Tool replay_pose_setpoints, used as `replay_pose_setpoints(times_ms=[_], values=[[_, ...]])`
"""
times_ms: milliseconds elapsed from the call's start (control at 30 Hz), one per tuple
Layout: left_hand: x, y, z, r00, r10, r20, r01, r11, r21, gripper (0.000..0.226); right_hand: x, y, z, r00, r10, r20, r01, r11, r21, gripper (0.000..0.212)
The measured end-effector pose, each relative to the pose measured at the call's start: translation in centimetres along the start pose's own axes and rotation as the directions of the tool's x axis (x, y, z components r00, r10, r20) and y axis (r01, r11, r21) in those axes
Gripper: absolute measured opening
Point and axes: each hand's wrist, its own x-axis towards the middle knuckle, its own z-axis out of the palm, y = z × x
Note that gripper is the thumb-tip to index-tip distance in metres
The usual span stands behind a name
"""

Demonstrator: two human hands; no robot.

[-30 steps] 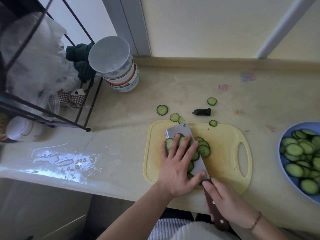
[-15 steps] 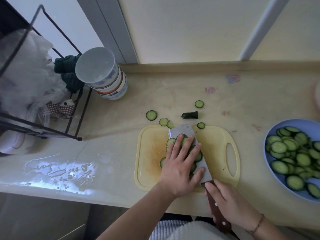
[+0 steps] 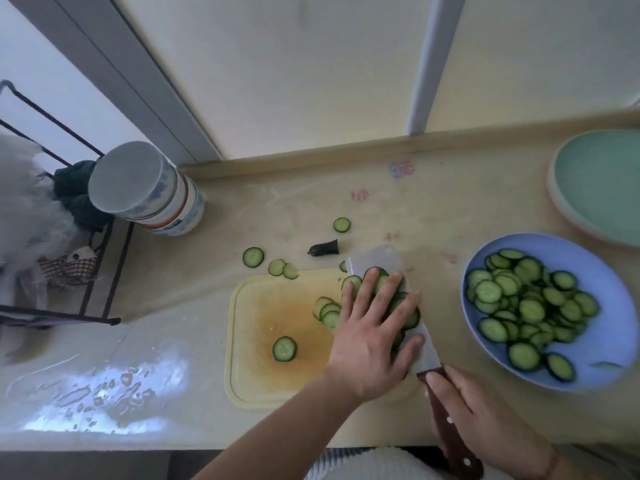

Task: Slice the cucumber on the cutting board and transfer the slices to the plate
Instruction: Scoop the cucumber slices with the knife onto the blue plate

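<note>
- Mostly, in the head view, the slicing looks finished; no whole cucumber shows, only a dark stem end (image 3: pixel 325 247) lying on the counter (image 3: pixel 433 216) beyond the cutting board (image 3: pixel 263 375)
- the blue plate (image 3: pixel 609 306) to the right already holds a thick heap of slices (image 3: pixel 530 306); so a good part of the transfer seems done
- the left hand (image 3: pixel 370 337) lies flat with its fingers (image 3: pixel 398 299) straight and slightly spread, pressing a batch of slices (image 3: pixel 408 315) against the broad blade of the cleaver (image 3: pixel 379 259); the right hand (image 3: pixel 485 424) has its fingers wrapped round the brown handle; this reads as a load gathered for carrying to the plate
- left to move, as I judge it: that batch; a few overlapping slices (image 3: pixel 327 311) just left of the fingers; one lone slice (image 3: pixel 284 348) near the board's middle
- several strays (image 3: pixel 253 257) sit off the board on the counter, one (image 3: pixel 341 224) farther back; whether they belong on the plate I cannot tell
- a green plate (image 3: pixel 602 188) stands farther back on the right, and a stack of bowls (image 3: pixel 149 192) beside a wire rack (image 3: pixel 86 306) at the left
</note>
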Motion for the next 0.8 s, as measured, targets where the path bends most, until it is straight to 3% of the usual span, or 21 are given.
replay_pose_setpoints(times_ms=[33, 100, 167, 200, 267, 333, 400, 433, 600, 700, 800], values=[[1.0, 1.1, 0.5, 1.000, 0.029, 0.007, -0.029, 0.999, -0.016, 0.053, -0.7, 0.8, -1.0, 0.995, -0.063, -0.075, 0.056, 0.995, -0.088, 0.055], [3.1, 3.6, 1.7, 0.995, 0.100, 0.012, -0.100, 0.994, -0.050, 0.053, -1.9, 2.3, -3.8, 0.982, 0.022, -0.186, -0.058, 0.979, -0.193, 0.040], [5.2, 6.2, 3.2, 0.984, 0.177, 0.015, -0.175, 0.981, -0.084, 0.054, -3.4, 4.9, -5.4, 0.965, -0.062, -0.257, -0.028, 0.942, -0.334, 0.032], [6.2, 7.4, 4.0, 0.978, 0.210, 0.018, -0.207, 0.974, -0.096, 0.054, -3.9, 5.7, -6.5, 0.973, -0.043, -0.227, -0.027, 0.955, -0.294, 0.029], [8.1, 9.6, 5.7, 0.962, 0.270, 0.026, -0.266, 0.957, -0.114, 0.053, -4.3, 4.2, -9.0, 0.977, 0.160, -0.143, -0.162, 0.987, -0.002, 0.029], [9.7, 11.6, 7.3, 0.945, 0.324, 0.037, -0.316, 0.938, -0.144, 0.050, -4.6, 5.5, -10.5, 0.927, 0.131, -0.353, -0.152, 0.988, -0.032, 0.050], [10.9, 13.0, 8.9, 0.932, 0.361, 0.030, -0.352, 0.923, -0.157, 0.047, -5.5, 6.8, -11.8, 0.908, 0.187, -0.375, -0.209, 0.978, -0.020, 0.079], [11.3, 13.4, 9.7, 0.927, 0.374, 0.013, -0.367, 0.917, -0.158, 0.045, -5.8, 7.5, -12.2, 0.901, 0.208, -0.382, -0.235, 0.972, -0.024, 0.083], [12.6, 13.9, 11.7, 0.902, 0.420, -0.102, -0.432, 0.884, -0.177, 0.034, -6.4, 8.6, -13.3, 0.875, 0.319, -0.364, -0.309, 0.947, 0.086, 0.053], [12.7, 13.6, 11.8, 0.892, 0.441, -0.103, -0.452, 0.878, -0.156, 0.032, -6.8, 9.2, -13.4, 0.866, 0.314, -0.389, -0.296, 0.949, 0.106, 0.056], [12.7, 12.7, 11.6, 0.880, 0.473, -0.042, -0.475, 0.873, -0.114, 0.030, -7.1, 9.6, -14.2, 0.845, 0.322, -0.427, -0.309, 0.946, 0.101, 0.040]])
